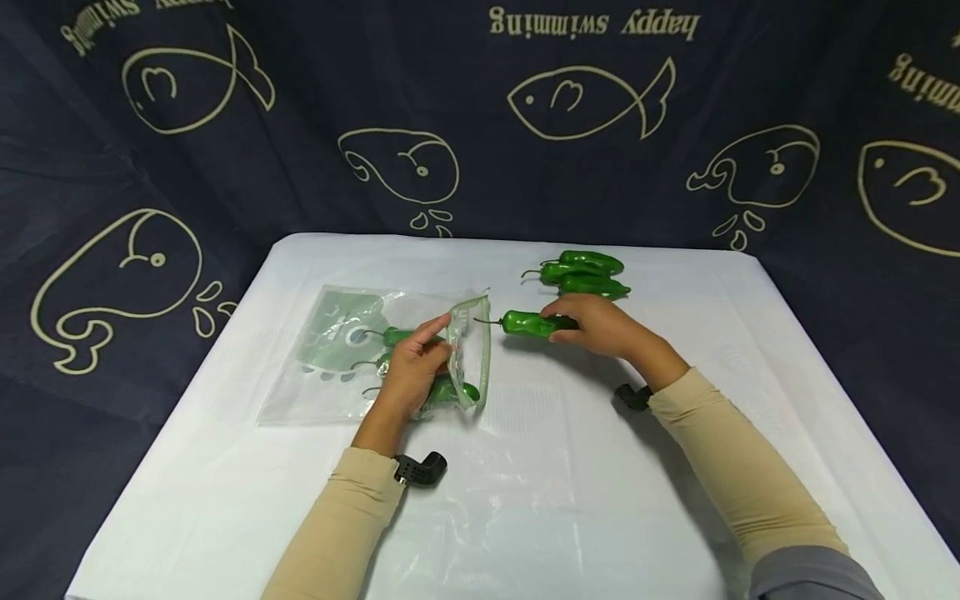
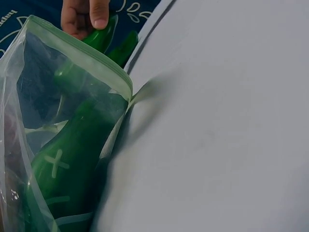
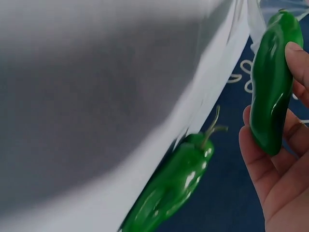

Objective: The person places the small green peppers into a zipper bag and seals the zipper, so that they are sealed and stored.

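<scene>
A clear zip bag (image 1: 281,408) with a green print lies on the table, its green-edged mouth standing open to the right. Several green peppers (image 1: 459,392) are inside, partly hidden under my left hand (image 1: 411,371), which grips the bag's upper layer close to the mouth. Just right of the opening, my right hand (image 1: 600,325) holds another green pepper (image 1: 525,323) by its blunt end, the stem pointing at the mouth. In the right wrist view, the thumb and fingers lie around this held pepper (image 3: 275,82).
Behind my right hand, several loose green peppers (image 1: 592,265) lie in a bunch near the table's far edge. A white cloth covers the table (image 1: 480,517). Dark fabric (image 1: 465,100) with fish drawings hangs behind it.
</scene>
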